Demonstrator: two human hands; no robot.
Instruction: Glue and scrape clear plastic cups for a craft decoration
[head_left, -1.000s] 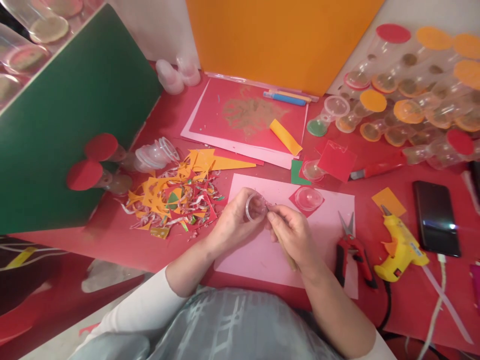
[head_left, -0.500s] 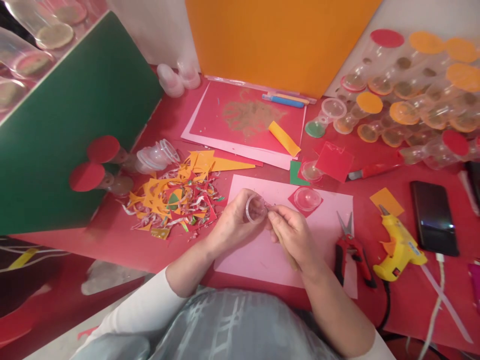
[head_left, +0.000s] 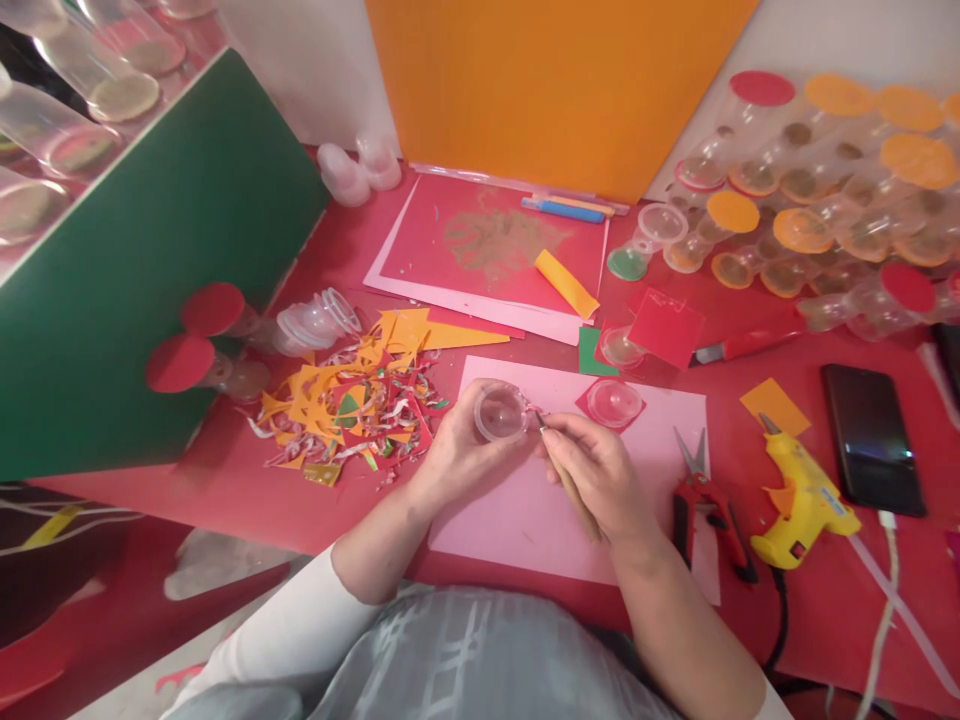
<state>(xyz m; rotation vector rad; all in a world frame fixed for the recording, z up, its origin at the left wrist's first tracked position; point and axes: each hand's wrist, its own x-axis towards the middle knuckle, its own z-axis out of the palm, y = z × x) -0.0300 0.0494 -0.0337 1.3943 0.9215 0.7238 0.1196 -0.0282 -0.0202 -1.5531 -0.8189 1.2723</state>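
Clear cup (head_left: pixel 501 412) pinched in left hand (head_left: pixel 461 430); right hand (head_left: pixel 596 465) grips slim tool (head_left: pixel 576 497), tip just beside cup. Apparent step: edge trimming; next move likely needs cup steady.

I see a clear cup (head_left: pixel 499 412), mouth facing my camera, and a tan-handled tool (head_left: pixel 576 498) slanting, dark tip at its right side.

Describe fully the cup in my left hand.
The cup looks like clear plastic, with a round rim turned toward the camera. Your left hand grips its side, holding it above the pink sheet. The tool in your right hand points at its right side; whether the tip touches is unclear.
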